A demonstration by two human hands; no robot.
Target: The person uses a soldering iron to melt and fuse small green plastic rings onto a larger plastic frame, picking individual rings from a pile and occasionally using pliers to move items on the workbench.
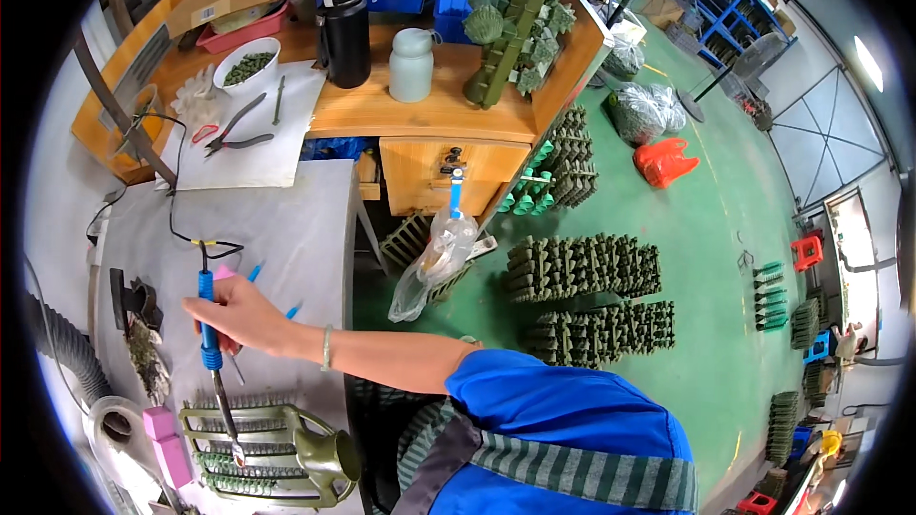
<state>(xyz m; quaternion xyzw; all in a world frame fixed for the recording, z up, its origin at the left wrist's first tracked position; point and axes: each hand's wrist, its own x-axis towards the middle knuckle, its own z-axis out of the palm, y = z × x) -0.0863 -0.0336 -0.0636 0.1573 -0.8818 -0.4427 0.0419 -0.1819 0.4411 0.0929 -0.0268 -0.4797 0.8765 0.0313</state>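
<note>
My right hand (pixel 239 313) is closed around the blue-wrapped handle of a soldering iron (pixel 210 355); a black cord runs up from its top end. The iron's metal shaft slants down, and its tip is at an olive-green plastic frame (pixel 329 458) on the grey worktable. That frame has several parallel bars and a cup-shaped socket at its right end. Small dark and green spiky strips lie between the bars. Whether the tip touches a strip is hard to tell. My left hand is out of view.
Pink blocks (pixel 172 463) and a grey ventilation hose (pixel 72 348) stand left of the frame. Pliers (pixel 234 133), a white bowl (pixel 246 65) of green pieces, a black flask (pixel 343 29) and a pale jar (pixel 411 67) sit on the wooden desk. Stacked green parts (pixel 584 267) cover some floor.
</note>
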